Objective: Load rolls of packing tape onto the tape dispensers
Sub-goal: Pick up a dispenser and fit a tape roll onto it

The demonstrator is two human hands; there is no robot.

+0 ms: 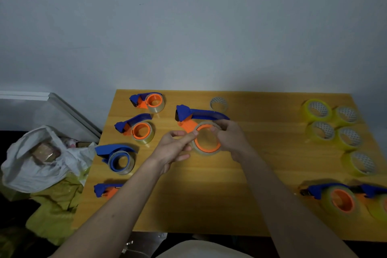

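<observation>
Hands [176, 144] seemingly around tape roll [207, 139]

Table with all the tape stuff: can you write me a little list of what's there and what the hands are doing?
table: wooden
middle dispenser: blue and orange
clear roll: on its orange hub
left hand: pinches roll's left rim
right hand: grips roll's right side
yellow rolls: loose, far right
white bag: off the table, left

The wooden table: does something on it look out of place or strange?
One small clear roll lies alone at the far edge of the table, apart from the yellow rolls grouped on the right. Nothing looks spilled or broken.
</observation>
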